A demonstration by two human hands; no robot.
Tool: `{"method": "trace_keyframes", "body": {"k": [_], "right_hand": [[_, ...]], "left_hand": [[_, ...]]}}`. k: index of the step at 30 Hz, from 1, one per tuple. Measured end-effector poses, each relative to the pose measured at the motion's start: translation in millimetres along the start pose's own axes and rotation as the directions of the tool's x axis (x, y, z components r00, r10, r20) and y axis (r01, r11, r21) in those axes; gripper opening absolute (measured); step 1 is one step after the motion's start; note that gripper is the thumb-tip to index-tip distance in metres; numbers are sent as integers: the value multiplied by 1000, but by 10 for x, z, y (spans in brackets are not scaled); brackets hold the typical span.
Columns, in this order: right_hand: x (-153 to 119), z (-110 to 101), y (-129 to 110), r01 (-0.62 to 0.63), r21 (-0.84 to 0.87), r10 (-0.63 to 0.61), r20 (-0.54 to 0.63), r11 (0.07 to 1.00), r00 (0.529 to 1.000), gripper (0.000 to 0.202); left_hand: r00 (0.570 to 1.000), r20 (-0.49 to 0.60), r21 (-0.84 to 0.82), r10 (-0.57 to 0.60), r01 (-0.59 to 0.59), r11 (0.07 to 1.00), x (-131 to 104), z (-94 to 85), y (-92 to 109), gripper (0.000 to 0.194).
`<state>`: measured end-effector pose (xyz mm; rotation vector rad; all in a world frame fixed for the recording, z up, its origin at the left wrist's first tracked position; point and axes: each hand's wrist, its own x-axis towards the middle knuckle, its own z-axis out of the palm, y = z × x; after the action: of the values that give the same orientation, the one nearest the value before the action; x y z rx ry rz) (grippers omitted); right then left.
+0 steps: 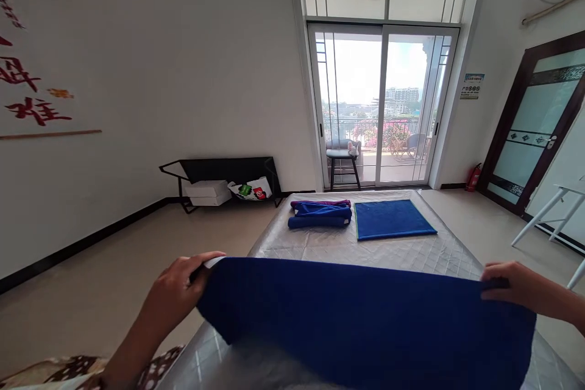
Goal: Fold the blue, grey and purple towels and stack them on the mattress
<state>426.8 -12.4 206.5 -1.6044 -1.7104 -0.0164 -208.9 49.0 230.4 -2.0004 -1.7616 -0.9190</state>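
**A:** What are the hands doing, nearest the camera?

**B:** Both are holding up a dark blue towel [365,323] by its top edge. The left hand [176,289] is gripping the near left corner, fingers curled narrowly over the cloth with the thumb lying along the top. The right hand [507,286] is pinching the near right corner, fingers closed tight on the hem. The towel is stretching almost flat between them and hanging down in front of the person, covering the near part of the table [320,247].

**A:** Is either hand open at all?

**B:** No, both are clamping the cloth; neither is spreading wide. A patterned sleeve [73,368] is showing at the bottom left, under the left forearm.

**A:** And what is lying beyond the towel?

**B:** The table is wearing a shiny grey quilted cover. Toward its far end, a folded blue towel [393,218] is lying flat, right of centre. Just beside it, to the left, a stack of folded cloths [320,213] is sitting, blue with a purple layer on top. I cannot tell whether the stack and the flat towel are touching.

**A:** Further still?

**B:** A black low rack [228,169] is standing against the far left wall, holding white boxes [208,192] and a printed bag [251,189]. A dark stool [343,164] is standing at the sliding glass door [384,103], and a red fire extinguisher [474,177] is resting on the floor to the far right.
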Motion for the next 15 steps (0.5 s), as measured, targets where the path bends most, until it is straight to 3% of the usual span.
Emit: {"method": "trace_keyframes", "body": {"k": [2, 4, 8, 11, 13, 15], "right_hand": [[368, -192, -7, 132, -28, -121, 248, 991, 961, 58], [728, -387, -36, 162, -74, -128, 339, 984, 932, 54], [1076, -620, -144, 168, -182, -142, 145, 969, 979, 59], [931, -678, -180, 147, -208, -154, -14, 967, 988, 65], [703, -672, -131, 119, -185, -131, -58, 975, 990, 63], [425, -607, -13, 94, -111, -98, -28, 989, 995, 57]], "left_hand": [[996, 93, 54, 10, -15, 998, 217, 115, 25, 36], [993, 120, 128, 9, -24, 991, 441, 159, 74, 38], [999, 40, 177, 11, -18, 984, 700, 46, 191, 42], [995, -26, 93, -96, 98, 991, 567, -68, 220, 41], [980, -49, -5, -191, 191, 982, 299, -56, 190, 38], [967, -53, -95, -250, 245, 965, -81, 68, 125, 32]]}}
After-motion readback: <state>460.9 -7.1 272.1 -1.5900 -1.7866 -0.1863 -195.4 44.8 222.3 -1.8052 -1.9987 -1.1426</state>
